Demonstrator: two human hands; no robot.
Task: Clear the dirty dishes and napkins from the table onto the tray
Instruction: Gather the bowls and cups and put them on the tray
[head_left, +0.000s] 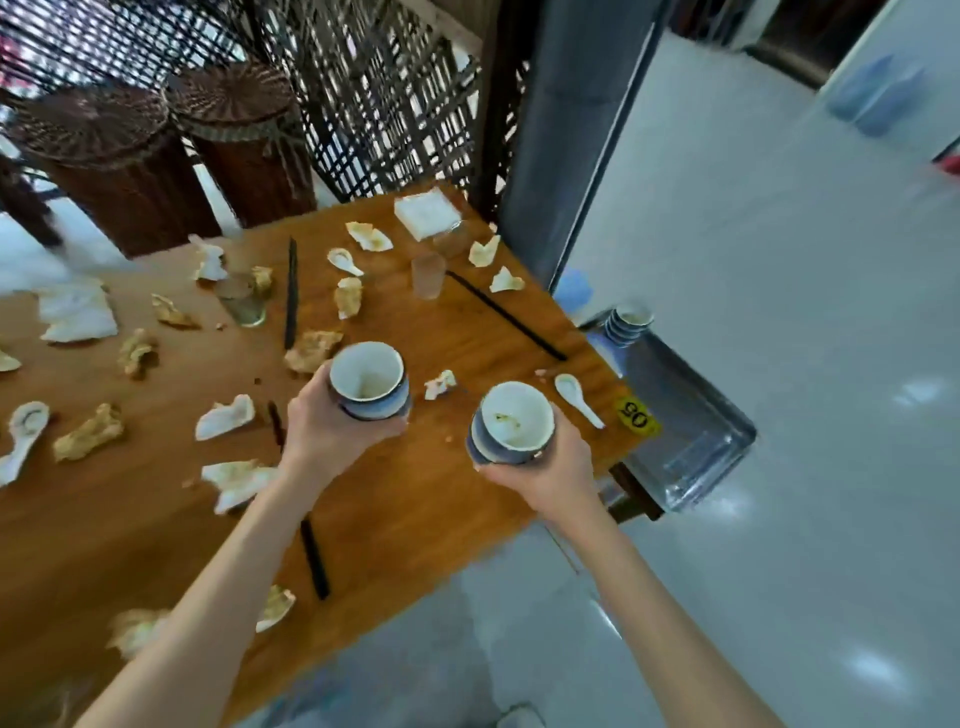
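Napkin-strewn wood table (415, 499), grey floor (779, 312)

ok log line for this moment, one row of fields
left hand holds bowl | right hand holds stacked bowls | tray: bowl stack | table: napkins, spoons, chopsticks, glasses remain

Glossy wooden table (415, 493), shiny metal tray (691, 415) (crumpled paper napkins (78, 312)).
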